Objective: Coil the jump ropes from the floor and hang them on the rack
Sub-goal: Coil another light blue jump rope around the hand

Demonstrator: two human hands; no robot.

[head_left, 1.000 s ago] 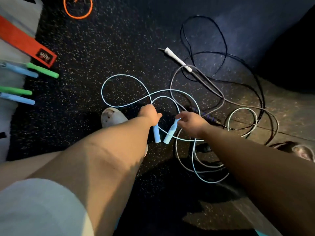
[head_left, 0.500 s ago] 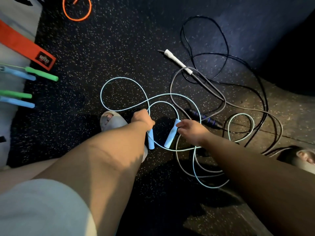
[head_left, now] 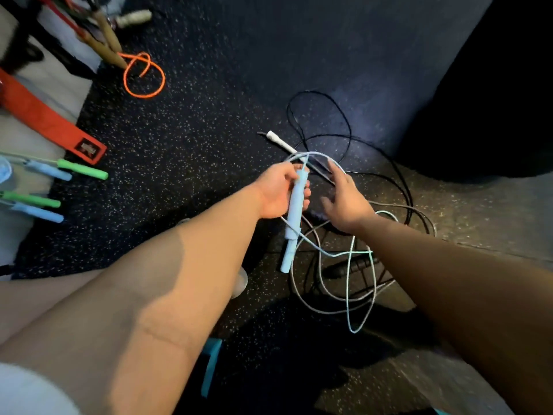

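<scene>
The left hand [head_left: 279, 191] grasps both pale blue plastic jump-rope handles [head_left: 294, 214] together, above the dark speckled rubber floor [head_left: 185, 139]. The right hand [head_left: 344, 202], fingers spread, hovers just right; its thin pale blue cord [head_left: 350, 295] trails near.

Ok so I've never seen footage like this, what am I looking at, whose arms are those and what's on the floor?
This is one picture, from a camera worn on a person's head, looking down at their own bare arms. No machine is involved. The left hand grips the two pale blue handles of a jump rope together. Its blue cord trails in loops to the dark speckled floor. The right hand is open beside the handles, near the cord's top loop. Under them lies a tangle of black rope and grey rope, plus a white handle. An orange rope lies further off. At the left edge are green and blue handles and a red strap.
</scene>
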